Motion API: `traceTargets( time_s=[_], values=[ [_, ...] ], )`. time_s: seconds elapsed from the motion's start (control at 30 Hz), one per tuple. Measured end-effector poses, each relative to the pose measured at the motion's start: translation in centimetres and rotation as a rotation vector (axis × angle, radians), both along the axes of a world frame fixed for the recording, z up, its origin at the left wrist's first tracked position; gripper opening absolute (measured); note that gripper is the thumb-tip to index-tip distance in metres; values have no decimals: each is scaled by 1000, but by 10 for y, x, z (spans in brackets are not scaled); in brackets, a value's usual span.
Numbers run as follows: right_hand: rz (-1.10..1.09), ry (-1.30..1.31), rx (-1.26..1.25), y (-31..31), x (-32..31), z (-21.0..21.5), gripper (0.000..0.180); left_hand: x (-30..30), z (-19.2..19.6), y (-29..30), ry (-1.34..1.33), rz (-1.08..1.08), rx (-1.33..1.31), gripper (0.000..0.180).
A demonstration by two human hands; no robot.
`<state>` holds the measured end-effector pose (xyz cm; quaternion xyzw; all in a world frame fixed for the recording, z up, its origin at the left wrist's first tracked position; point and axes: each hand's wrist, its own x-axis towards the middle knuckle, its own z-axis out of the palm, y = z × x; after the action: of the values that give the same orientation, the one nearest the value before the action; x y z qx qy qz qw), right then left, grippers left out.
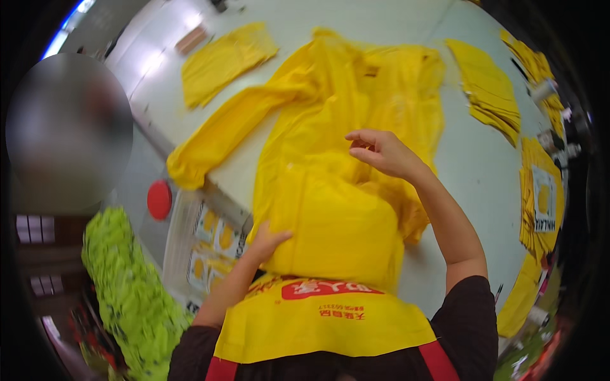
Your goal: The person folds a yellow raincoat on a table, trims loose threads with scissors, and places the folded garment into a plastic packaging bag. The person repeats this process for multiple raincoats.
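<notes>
A yellow jacket [346,222] of thin, smooth fabric is spread on the white table in front of me. Its left sleeve [229,130] stretches out to the left and ends in a gathered cuff. The lower part is folded into a broad panel that hangs over the near edge, against my apron. My left hand [264,244] grips the jacket's lower left edge, thumb on top; its other fingers are partly hidden. Over the middle of the jacket is my right hand [384,152], fingers loosely curled, thumb apart, nothing between them.
A stack of yellow pieces [225,60] lies at far left, more [486,86] at right. On the left are a brown block [190,39], a red disc [159,199], a clear bin [175,244] of printed packets and a lime-green fabric heap [124,286]. The white table [394,19] extends behind.
</notes>
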<state>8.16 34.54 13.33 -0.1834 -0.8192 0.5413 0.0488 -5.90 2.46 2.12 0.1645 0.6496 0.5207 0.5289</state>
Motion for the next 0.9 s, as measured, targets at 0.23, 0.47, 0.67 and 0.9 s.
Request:
traceTargets(
  time_s=[0.23, 0.47, 0.67, 0.9],
  values=[
    [106, -1, -49, -73, -21, 42, 30, 15, 70, -9, 143, -109, 114, 52],
    [77, -31, -227, -106, -20, 66, 20, 23, 76, -25, 171, -115, 199, 56],
    [-1, -39, -166, -124, -29, 71, 13, 25, 77, -29, 213, -136, 251, 54],
    [-41, 214, 54, -143, -7, 89, 7, 29, 113, -34, 371, -226, 255, 53]
  ],
)
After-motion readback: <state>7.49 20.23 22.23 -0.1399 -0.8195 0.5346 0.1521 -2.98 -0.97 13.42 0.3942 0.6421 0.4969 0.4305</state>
